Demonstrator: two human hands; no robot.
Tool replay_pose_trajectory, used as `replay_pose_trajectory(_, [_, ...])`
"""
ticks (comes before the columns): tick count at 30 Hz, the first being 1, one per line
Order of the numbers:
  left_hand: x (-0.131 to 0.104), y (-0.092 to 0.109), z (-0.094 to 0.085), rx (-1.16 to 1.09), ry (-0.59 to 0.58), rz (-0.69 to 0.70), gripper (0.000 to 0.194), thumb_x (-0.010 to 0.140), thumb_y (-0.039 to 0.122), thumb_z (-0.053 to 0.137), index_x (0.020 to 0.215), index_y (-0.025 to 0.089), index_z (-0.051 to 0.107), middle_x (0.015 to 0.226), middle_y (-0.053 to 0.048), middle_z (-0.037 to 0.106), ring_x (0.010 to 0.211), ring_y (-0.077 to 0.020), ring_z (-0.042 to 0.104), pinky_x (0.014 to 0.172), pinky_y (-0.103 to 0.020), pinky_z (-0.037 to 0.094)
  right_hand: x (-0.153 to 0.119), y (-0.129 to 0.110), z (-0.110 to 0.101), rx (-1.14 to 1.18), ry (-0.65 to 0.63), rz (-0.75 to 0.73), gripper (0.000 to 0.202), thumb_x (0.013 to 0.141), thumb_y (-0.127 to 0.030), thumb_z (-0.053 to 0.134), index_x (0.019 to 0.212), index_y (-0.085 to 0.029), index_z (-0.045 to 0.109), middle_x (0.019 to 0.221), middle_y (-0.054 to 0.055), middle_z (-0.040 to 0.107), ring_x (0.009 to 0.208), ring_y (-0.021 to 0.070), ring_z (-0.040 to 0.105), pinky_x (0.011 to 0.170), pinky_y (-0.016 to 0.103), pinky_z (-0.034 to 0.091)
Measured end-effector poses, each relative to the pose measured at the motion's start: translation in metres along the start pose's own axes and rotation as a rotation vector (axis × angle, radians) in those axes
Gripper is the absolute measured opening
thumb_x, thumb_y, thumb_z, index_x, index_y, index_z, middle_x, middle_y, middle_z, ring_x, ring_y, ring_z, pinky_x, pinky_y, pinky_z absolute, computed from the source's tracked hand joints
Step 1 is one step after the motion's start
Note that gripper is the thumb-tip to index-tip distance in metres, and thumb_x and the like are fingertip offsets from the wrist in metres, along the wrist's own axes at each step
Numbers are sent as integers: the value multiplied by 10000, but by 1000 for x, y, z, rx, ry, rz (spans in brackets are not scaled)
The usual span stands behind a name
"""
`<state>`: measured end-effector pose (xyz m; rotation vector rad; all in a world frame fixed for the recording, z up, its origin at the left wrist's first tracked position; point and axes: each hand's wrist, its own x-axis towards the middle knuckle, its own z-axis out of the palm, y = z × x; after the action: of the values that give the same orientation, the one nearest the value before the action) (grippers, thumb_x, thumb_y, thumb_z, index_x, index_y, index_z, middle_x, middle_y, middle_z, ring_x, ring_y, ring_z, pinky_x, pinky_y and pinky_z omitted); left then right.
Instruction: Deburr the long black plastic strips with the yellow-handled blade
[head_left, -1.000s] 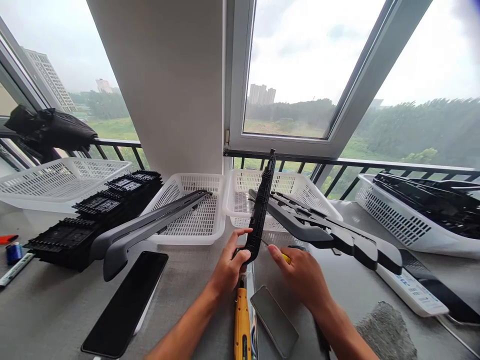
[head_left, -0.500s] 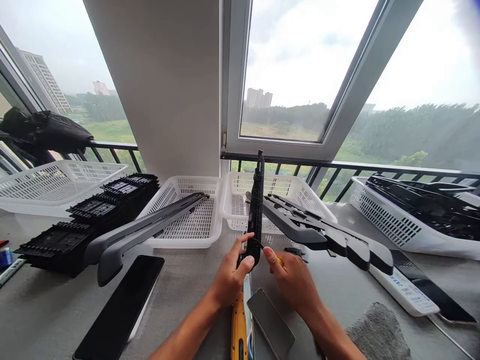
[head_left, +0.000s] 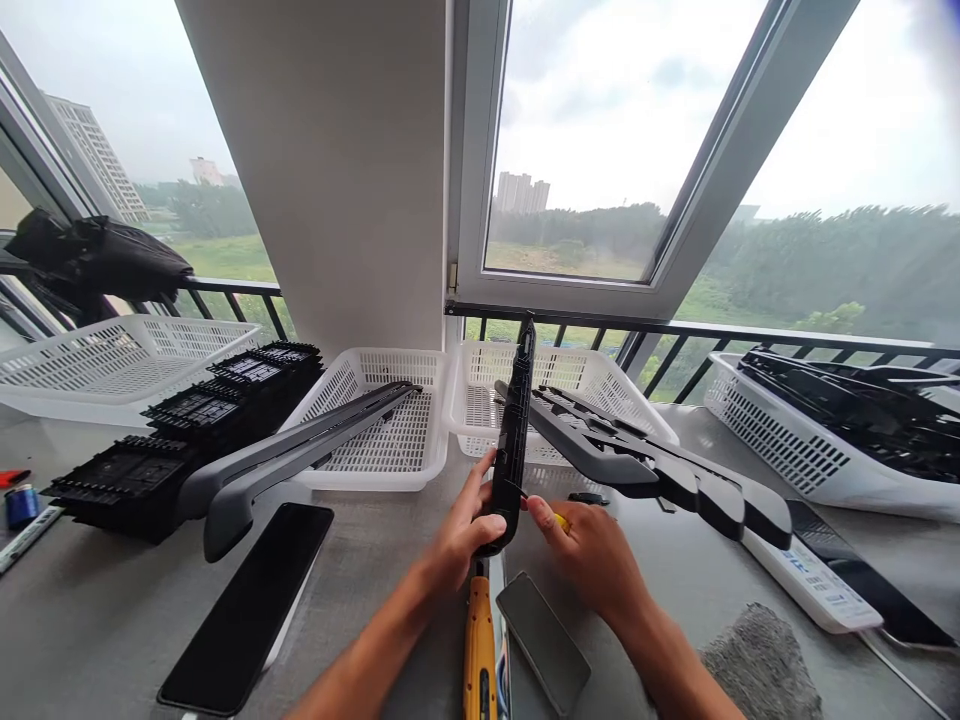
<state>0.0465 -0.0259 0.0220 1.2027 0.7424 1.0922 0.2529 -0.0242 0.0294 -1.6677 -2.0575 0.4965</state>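
Note:
A long black plastic trim piece [head_left: 515, 420] with a ribbed inner side stands tilted up and away in front of me. My left hand [head_left: 466, 530] grips its near, rounded end, thumb across the front. My right hand [head_left: 581, 545] is closed round a small yellow-handled tool [head_left: 561, 521], mostly hidden by the fingers. Its thin dark shaft reaches left to the trim piece's lower part; I cannot tell what tip it has. Below the hands lie a yellow power tool [head_left: 480, 645] and a grey phone-like slab [head_left: 544, 642].
Similar grey trim pieces rest on white baskets, left [head_left: 300, 448] and right [head_left: 622, 455]. Stacked black ribbed parts [head_left: 187, 430] stand at left, near a large black phone [head_left: 247, 605]. A loaded basket [head_left: 795, 430], a power strip [head_left: 810, 585] and a grey cloth [head_left: 761, 665] are at right.
The trim piece has turned slightly, its far end lower and a little right. The right hand keeps the tool against its lower part. The view has shifted slightly.

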Motion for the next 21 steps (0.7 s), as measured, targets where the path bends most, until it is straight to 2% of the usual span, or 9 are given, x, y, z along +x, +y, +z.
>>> replay_pose_trajectory(2, [2, 0, -3, -57, -10, -10, 938, 835, 517, 727, 1669, 239, 400, 1159, -96, 754, 1081, -303, 690, 886, -376, 518, -1, 0, -2, -29, -30, -29, 800, 1081, -810, 213, 584, -235, 463, 599, 47, 633, 575, 179, 519, 610, 333, 231])
replay_pose_trajectory(6, [7, -2, -8, -90, -31, -132, 704, 808, 521, 825, 1391, 217, 573, 922, -48, 738, 832, -249, 733, 698, -306, 527, 0, 5, -9, -58, -47, -34, 789, 1066, -833, 237, 582, -236, 416, 580, 30, 576, 573, 170, 472, 610, 328, 221])
replay_pose_trajectory(8, [8, -3, -9, -77, -31, -181, 638, 798, 512, 859, 1282, 211, 573, 838, -13, 716, 714, -199, 701, 643, -274, 512, 0, 7, -11, -60, -44, -3, 788, 1059, -838, 236, 579, -237, 404, 574, 22, 554, 562, 164, 427, 603, 325, 210])
replay_pose_trajectory(12, [8, -3, -8, -49, -71, -198, 653, 761, 576, 894, 1177, 190, 570, 703, 55, 626, 556, -103, 528, 543, -215, 427, -1, 6, -12, -30, -73, -6, 788, 1044, -858, 237, 581, -235, 375, 562, 10, 517, 564, 158, 369, 603, 328, 200])
replay_pose_trajectory(16, [9, -2, -8, -14, -94, -206, 682, 735, 619, 892, 1148, 176, 579, 673, 71, 571, 546, -92, 476, 511, -208, 391, -1, 6, -10, -26, -57, -27, 799, 1025, -886, 250, 584, -236, 394, 572, 17, 518, 577, 163, 375, 614, 334, 202])
replay_pose_trajectory(21, [8, 1, -7, 25, -128, -208, 595, 734, 533, 872, 1116, 174, 590, 646, 93, 508, 531, -83, 415, 494, -212, 348, 3, 13, -13, -26, -20, 33, 837, 990, -936, 199, 565, -240, 389, 569, 27, 523, 571, 172, 404, 611, 331, 214])
